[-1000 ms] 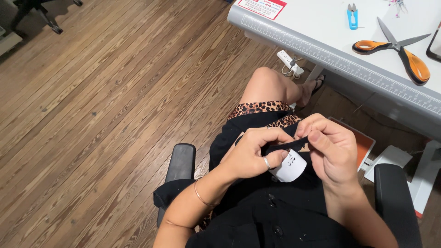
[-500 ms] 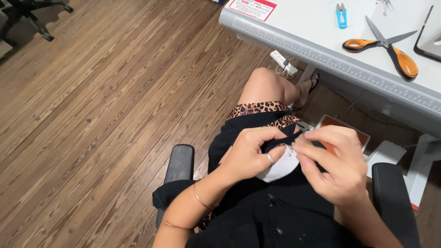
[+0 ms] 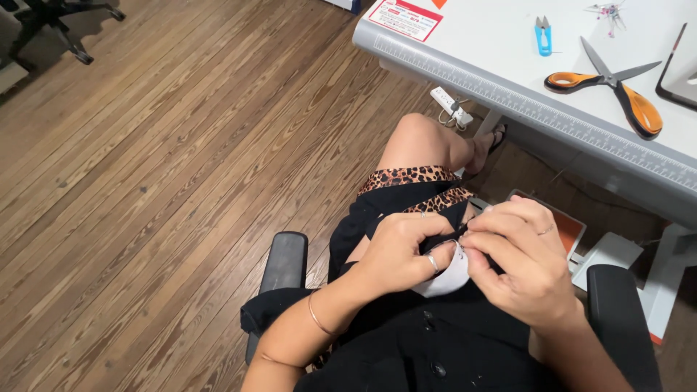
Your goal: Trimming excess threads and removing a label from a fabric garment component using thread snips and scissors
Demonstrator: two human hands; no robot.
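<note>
Over a seated lap, left hand point(image 3: 403, 250) and right hand point(image 3: 519, 261) pinching black fabric point(image 3: 435, 239) with a white label point(image 3: 446, 276), orange-handled scissors point(image 3: 617, 87) at two o'clock on the white table point(image 3: 494, 43).

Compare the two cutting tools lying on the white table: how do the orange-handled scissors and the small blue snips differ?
The orange-handled scissors are far larger than the blue snips. The scissors have orange loop handles and long grey blades lying spread open; the snips are a blue body with short blades close together. The scissors lie nearer the table's ruled front edge, the snips farther back. Both rest untouched on the table while the left hand and right hand work black fabric over the lap.
</note>
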